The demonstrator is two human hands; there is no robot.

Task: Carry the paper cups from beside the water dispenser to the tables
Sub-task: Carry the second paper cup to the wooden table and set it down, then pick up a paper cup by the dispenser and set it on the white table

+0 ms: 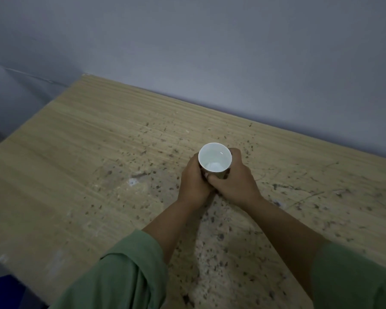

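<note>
A paper cup (214, 158) with a white inside stands upright over the middle of a worn wooden table (80, 152). Both hands wrap around its lower wall. My left hand (193, 184) grips it from the left side and my right hand (234, 178) grips it from the right and front, fingers overlapping below the rim. The cup's outer wall and base are mostly hidden by the hands, so whether it touches the tabletop is not visible. The cup looks empty or holds clear liquid; I cannot tell which.
The table's surface is scratched and spotted around and in front of the hands. A grey-blue wall (210, 52) runs along the table's far edge. The table's left edge drops off at the lower left, where something blue (0, 293) shows below.
</note>
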